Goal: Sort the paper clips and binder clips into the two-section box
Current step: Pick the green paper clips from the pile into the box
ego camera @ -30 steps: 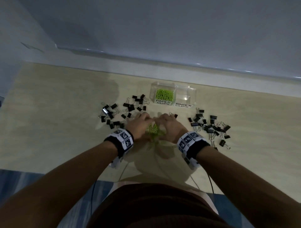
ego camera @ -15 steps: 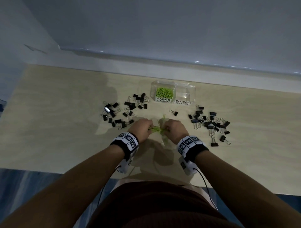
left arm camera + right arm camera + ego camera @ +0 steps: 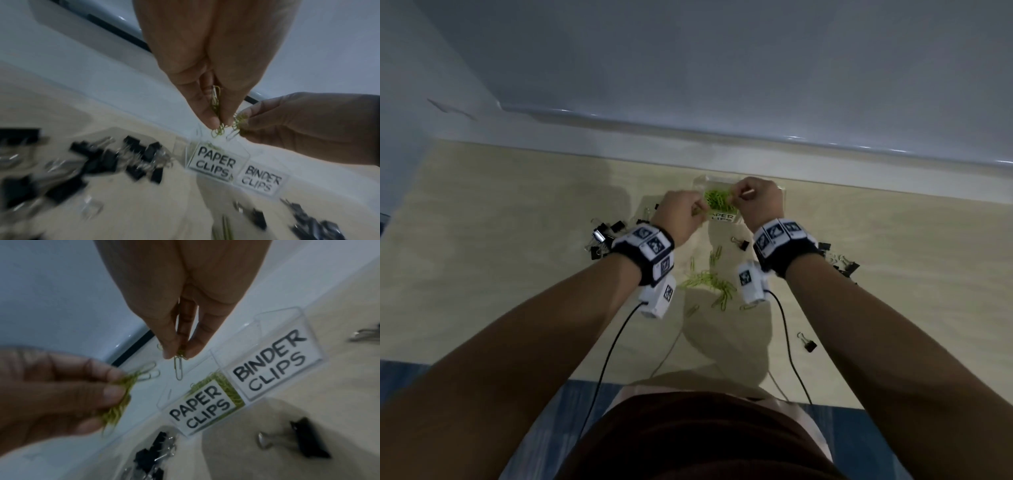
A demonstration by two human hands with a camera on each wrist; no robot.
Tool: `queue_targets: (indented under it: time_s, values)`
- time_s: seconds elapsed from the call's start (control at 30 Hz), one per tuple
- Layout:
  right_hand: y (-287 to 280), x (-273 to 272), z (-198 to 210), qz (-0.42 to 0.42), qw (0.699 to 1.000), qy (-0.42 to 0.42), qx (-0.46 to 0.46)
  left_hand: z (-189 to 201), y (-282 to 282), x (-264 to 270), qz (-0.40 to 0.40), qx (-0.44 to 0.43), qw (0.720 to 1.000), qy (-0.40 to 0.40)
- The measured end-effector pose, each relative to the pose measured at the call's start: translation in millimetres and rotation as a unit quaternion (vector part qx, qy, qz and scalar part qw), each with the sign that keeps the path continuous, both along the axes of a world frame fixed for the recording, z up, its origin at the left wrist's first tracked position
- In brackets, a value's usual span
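A clear two-section box (image 3: 782,186) stands at the table's far edge, labelled PAPER CLIPS (image 3: 200,407) and BINDER CLIPS (image 3: 269,365). Green paper clips (image 3: 717,200) fill its left section. My left hand (image 3: 697,210) pinches a bunch of green paper clips (image 3: 216,104) at the box's left side. My right hand (image 3: 739,195) pinches a few paper clips (image 3: 179,363) right above the paper-clip section. More green paper clips (image 3: 710,281) lie loose on the table between my wrists. Black binder clips lie in a pile to the left (image 3: 602,236) and another to the right (image 3: 842,262).
Single binder clips lie near the box (image 3: 741,242) and by my right forearm (image 3: 808,342). The wooden table (image 3: 482,240) ends at a white wall ledge (image 3: 619,150) behind the box. Wrist-camera cables (image 3: 613,346) trail back toward my body.
Both hands lifted off the loose pile of paper clips in the middle and moved forward to the box, each carrying paper clips.
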State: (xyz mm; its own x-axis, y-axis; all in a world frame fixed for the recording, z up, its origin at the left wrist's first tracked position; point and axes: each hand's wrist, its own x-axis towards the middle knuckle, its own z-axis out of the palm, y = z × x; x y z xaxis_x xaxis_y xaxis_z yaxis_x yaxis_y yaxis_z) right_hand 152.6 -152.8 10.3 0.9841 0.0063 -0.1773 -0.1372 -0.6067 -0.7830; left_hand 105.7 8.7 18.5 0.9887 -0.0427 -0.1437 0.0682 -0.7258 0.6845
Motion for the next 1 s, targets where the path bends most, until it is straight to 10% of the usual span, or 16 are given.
queue_targets:
  time_s: [0.3, 0.57, 0.73, 1.0]
  values:
    - [-34, -29, -12, 0.083, 0.99, -0.046, -0.107, -3, -38, 62, -0.078, 0.123, 0.989, 0.035]
    - [-65, -101, -29, 0.326, 0.899, 0.171, -0.237, -15, -15, 13, -0.152, 0.084, 0.984, -0.033]
    - [-40, -114, -49, 0.305, 0.926, 0.13, -0.183, -42, 18, -67, -0.221, 0.121, 0.961, 0.111]
    - [-19, -92, -64, 0.232, 0.955, 0.029, -0.185, -74, 9, -86, -0.151, 0.153, 0.972, 0.093]
